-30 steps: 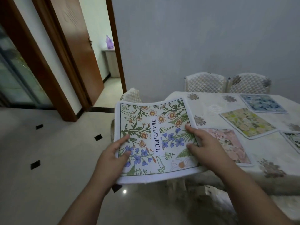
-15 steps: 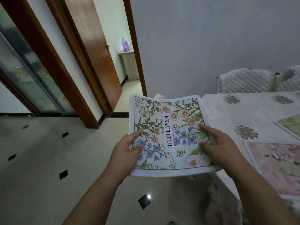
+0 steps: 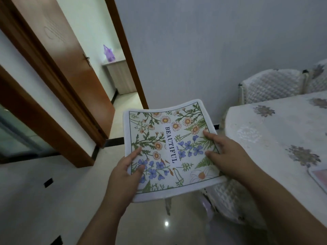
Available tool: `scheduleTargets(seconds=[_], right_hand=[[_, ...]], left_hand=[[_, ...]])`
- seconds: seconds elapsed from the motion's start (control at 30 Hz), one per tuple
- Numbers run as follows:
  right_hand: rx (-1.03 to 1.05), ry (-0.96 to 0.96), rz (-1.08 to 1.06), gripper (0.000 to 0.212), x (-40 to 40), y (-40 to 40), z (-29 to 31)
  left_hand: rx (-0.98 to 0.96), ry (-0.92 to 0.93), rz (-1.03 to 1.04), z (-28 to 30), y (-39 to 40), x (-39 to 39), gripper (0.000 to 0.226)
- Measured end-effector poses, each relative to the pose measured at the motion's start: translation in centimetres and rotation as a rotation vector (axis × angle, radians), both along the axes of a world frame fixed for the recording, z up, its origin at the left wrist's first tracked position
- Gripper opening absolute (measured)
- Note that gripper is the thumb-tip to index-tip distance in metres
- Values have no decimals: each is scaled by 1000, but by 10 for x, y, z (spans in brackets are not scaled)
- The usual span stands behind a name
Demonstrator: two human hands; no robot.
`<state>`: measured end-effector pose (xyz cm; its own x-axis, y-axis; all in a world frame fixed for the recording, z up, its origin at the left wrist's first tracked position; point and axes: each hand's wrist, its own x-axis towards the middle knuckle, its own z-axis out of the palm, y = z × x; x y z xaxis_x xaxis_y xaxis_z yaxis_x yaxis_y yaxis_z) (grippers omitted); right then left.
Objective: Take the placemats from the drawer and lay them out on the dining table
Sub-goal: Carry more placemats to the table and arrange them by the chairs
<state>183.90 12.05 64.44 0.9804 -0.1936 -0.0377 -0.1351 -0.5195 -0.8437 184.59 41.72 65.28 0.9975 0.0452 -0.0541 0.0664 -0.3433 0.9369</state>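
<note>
A white placemat [image 3: 169, 138] printed with daisies, blue flowers and the word BEAUTIFUL hangs flat in the air in front of me, left of the dining table [image 3: 276, 138]. My left hand [image 3: 125, 175] grips its near left edge, thumb on top. My right hand [image 3: 228, 156] grips its right edge, thumb and forefinger lying on the print. A corner of a pink placemat [image 3: 320, 175] shows at the right edge, lying on the table's white flowered cloth.
Two quilted white chair backs [image 3: 270, 85] stand behind the table against the grey wall. Another covered chair [image 3: 228, 200] sits under the mat at the table's near end. A wooden door [image 3: 70, 68] stands open at the left onto a room with a cabinet [image 3: 120, 76]. Tiled floor lies below.
The view has swung left: the table and its laid placemats slid toward the right edge, most now out of sight. The held mat stays in both hands, now off the table's left end.
</note>
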Motion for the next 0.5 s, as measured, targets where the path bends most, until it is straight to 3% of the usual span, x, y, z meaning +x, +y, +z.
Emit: scheduleTargets(seconds=[0.27,0.5], right_hand=[[-6,5,-396,61,45,54,-7],[10,-3,-781,60,12,58,-13]], left_hand=[[6,31,-395,-6,28,161,46],[21,60,-791,3,-37,229,43]])
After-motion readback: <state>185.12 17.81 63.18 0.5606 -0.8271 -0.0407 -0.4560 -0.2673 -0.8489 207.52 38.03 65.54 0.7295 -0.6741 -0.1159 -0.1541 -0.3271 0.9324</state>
